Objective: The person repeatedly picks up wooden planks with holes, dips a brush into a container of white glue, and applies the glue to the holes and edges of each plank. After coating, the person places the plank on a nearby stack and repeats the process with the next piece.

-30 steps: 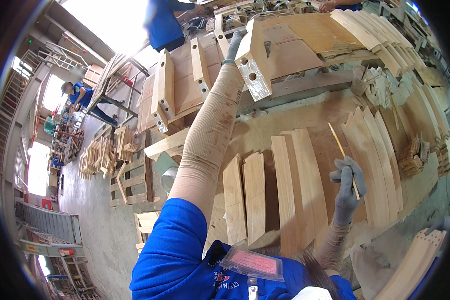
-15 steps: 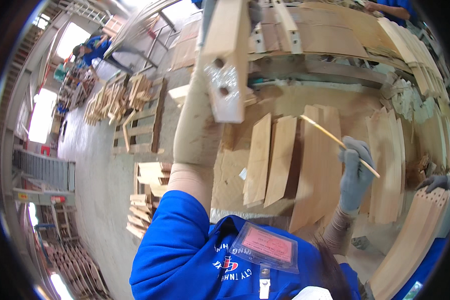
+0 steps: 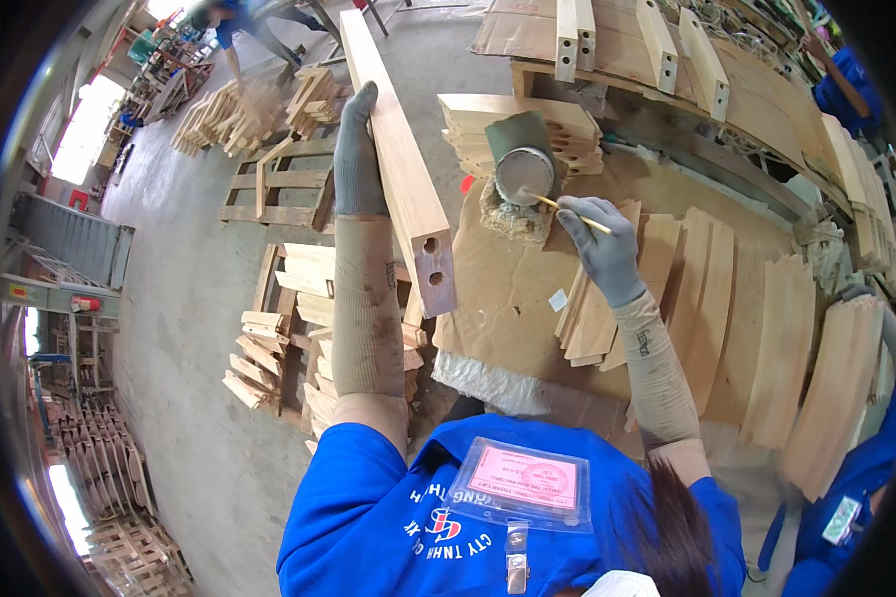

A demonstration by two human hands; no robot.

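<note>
My left hand (image 3: pixel 360 164), in a grey glove, is closed around a long pale wooden bar (image 3: pixel 406 184). The bar is tilted, its near end showing two round holes and a whitish, wet-looking end face. My right hand (image 3: pixel 607 254), also gloved, grips a thin wooden stick (image 3: pixel 549 203). The stick's far tip reaches into a round can (image 3: pixel 525 173) of whitish liquid; whether it carries bristles is hidden. Drips coat the support under the can.
Behind the can lie stacked wooden pieces (image 3: pixel 463 124) with holes. Flat boards (image 3: pixel 702 289) lie in rows to the right. More bars (image 3: pixel 657 45) rest on a cardboard-covered bench. Pallets (image 3: pixel 269 212) with wood stand left. A co-worker's blue sleeve (image 3: pixel 871 448) shows at lower right.
The wooden bar has swung down and left in my left hand, uncovering the can. My right hand has moved forward and left, bringing the stick's tip into the can.
</note>
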